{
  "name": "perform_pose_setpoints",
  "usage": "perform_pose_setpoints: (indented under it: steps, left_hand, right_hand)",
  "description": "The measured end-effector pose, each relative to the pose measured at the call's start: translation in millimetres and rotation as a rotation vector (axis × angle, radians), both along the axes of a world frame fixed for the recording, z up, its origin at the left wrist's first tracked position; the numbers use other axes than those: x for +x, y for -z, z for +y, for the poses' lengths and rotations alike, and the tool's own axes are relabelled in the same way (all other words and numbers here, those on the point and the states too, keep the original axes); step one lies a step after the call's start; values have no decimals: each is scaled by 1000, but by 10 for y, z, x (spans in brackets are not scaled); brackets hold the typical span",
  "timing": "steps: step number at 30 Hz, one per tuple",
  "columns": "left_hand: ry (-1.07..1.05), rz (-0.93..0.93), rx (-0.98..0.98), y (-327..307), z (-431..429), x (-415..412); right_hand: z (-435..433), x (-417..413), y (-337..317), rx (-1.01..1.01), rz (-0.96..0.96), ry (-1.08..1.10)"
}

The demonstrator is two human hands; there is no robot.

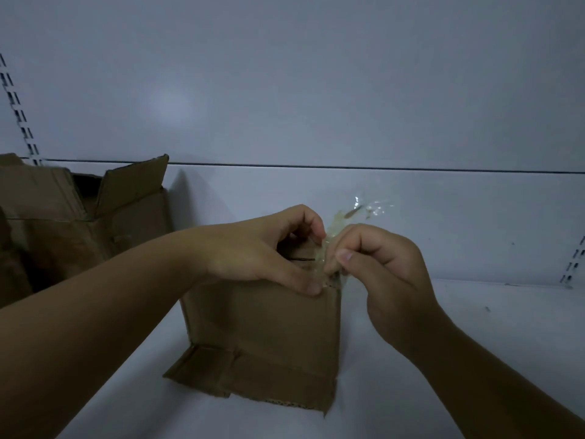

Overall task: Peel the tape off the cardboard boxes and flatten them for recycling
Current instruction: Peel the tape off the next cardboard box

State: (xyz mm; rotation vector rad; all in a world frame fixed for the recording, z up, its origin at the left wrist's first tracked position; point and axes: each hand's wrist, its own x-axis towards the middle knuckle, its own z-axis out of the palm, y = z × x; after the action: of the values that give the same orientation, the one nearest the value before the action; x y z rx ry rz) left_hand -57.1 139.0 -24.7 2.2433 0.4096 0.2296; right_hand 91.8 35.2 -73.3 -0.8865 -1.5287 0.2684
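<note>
A small brown cardboard box (272,337) stands on the white shelf (474,343), its lower flaps spread toward me. My left hand (262,251) grips the box's top edge, thumb pressed on the front face. My right hand (376,267) pinches a strip of clear tape (357,212) at the box's top right corner; the crumpled free end of the tape sticks up behind my fingers. The top of the box is hidden by both hands.
A larger open cardboard box (79,223) with raised flaps stands at the left, close to my left forearm. A white back panel (285,90) rises behind the shelf, with slotted shelf rails (19,112) at the left and far right.
</note>
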Motion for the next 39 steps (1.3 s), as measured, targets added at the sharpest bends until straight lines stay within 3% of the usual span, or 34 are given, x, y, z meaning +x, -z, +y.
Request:
perform_pose_setpoints:
  steps: [12,16,18,21,23,31,36,39]
  left_hand:
    - [25,-14,-3,-15,-8,-10]
    - [-5,14,83,-14,-38,-29]
    - [-72,47,228,3,-101,-24]
    - [-199,128,575,32,-213,-10]
    - [-219,126,677,38,-268,-2]
    - [-176,13,635,72,-260,-41]
    - [-119,-10,773,98,-242,-29]
    - [-133,-14,784,77,-227,-55]
  right_hand:
    - [74,101,-129,-180,640,-184]
    - [72,125,-156,-157,609,64]
    - [94,140,-156,-169,554,178]
    - [114,138,-148,-221,509,180]
    - [95,110,-155,-219,520,134]
    - [64,61,-179,-102,578,181]
    - [112,235,-206,-187,708,120]
    - [108,366,-239,-280,592,71]
